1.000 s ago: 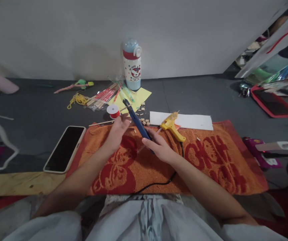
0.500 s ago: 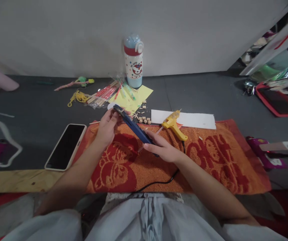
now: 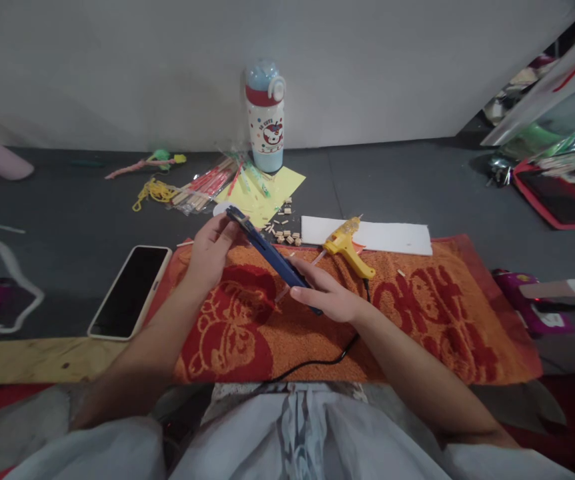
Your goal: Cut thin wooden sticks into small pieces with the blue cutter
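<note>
Towel filled the near middle of the head view I watched remotely. Above it, the right hand gripped the blue tool near its near end, left of the yellow glue gun. The left hand curled by the far-left tip; I couldn't tell what it held.

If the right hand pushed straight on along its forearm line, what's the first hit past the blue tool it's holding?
Likely the left hand, at the far end of the long blue tool; depth is hard to judge.
</note>
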`<state>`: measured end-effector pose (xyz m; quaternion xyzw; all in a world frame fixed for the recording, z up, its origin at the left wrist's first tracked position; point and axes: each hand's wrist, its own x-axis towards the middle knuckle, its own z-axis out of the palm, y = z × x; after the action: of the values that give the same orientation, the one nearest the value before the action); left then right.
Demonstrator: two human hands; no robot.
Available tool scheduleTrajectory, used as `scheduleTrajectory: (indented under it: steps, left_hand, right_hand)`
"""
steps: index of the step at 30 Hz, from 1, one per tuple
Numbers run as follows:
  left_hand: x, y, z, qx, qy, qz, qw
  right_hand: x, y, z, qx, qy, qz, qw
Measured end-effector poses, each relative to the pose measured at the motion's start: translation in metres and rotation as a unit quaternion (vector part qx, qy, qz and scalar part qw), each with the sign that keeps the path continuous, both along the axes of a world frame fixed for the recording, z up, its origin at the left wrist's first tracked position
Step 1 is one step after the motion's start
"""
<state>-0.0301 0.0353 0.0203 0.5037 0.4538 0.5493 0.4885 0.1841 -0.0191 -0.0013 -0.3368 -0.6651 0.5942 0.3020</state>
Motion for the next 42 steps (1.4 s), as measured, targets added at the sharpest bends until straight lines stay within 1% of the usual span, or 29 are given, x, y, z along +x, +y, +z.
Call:
scheduleTrajectory:
  steps: [2, 5, 9, 11, 13, 17, 20, 23, 26, 28, 32, 34, 36, 39, 42]
  left_hand:
    - [-0.001, -0.001, 0.002, 0.022, 0.059, 0.023, 0.998]
    - [-0.001, -0.005, 0.008, 0.059, 0.143, 0.051, 0.987]
    - [-0.001, -0.009, 0.014, 0.092, 0.211, 0.047, 0.972]
    - [-0.002, -0.009, 0.013, 0.088, 0.212, 0.038, 0.973]
    - [-0.004, -0.007, 0.009, 0.074, 0.189, 0.013, 0.979]
    - [-0.009, -0.001, 0.003, 0.010, 0.072, -0.042, 0.996]
    - [-0.010, 0.001, 0.002, -0.051, 0.012, -0.076, 0.996]
    - [-0.010, 0.002, 0.000, -0.066, 0.001, -0.104, 0.992]
    - [-0.010, 0.003, -0.004, -0.042, 0.012, -0.097, 0.994]
    - [-0.010, 0.003, -0.005, -0.011, 0.034, -0.085, 0.996]
    - [-0.008, 0.000, 0.002, 0.042, 0.134, -0.044, 0.989]
    - [-0.006, -0.003, 0.008, 0.049, 0.177, -0.027, 0.983]
    - [-0.004, -0.006, 0.012, 0.047, 0.196, -0.021, 0.979]
    - [-0.003, -0.007, 0.013, 0.042, 0.199, -0.020, 0.979]
    - [-0.002, -0.007, 0.012, 0.054, 0.211, -0.019, 0.976]
  right_hand:
    - [0.000, 0.001, 0.000, 0.026, -0.017, -0.012, 0.999]
    - [0.000, 0.002, 0.001, 0.072, -0.052, -0.026, 0.996]
    - [0.001, 0.003, 0.003, 0.113, -0.094, -0.041, 0.988]
    - [0.001, 0.003, 0.004, 0.124, -0.102, -0.042, 0.986]
    - [0.001, 0.003, 0.005, 0.132, -0.106, -0.041, 0.985]
    - [0.002, 0.003, 0.006, 0.135, -0.111, -0.041, 0.984]
    - [0.003, 0.004, 0.007, 0.125, -0.095, -0.031, 0.987]
    - [0.005, 0.004, 0.006, 0.104, -0.069, -0.012, 0.992]
    - [0.005, 0.005, 0.005, 0.099, -0.058, -0.010, 0.993]
    - [0.006, 0.005, 0.004, 0.106, -0.060, -0.012, 0.992]
    - [0.005, 0.005, 0.003, 0.112, -0.070, -0.017, 0.991]
    - [0.005, 0.004, 0.003, 0.106, -0.072, -0.021, 0.992]
    - [0.005, 0.004, 0.003, 0.100, -0.072, -0.024, 0.992]
    - [0.005, 0.004, 0.005, 0.096, -0.071, -0.028, 0.992]
    - [0.005, 0.004, 0.005, 0.092, -0.073, -0.031, 0.993]
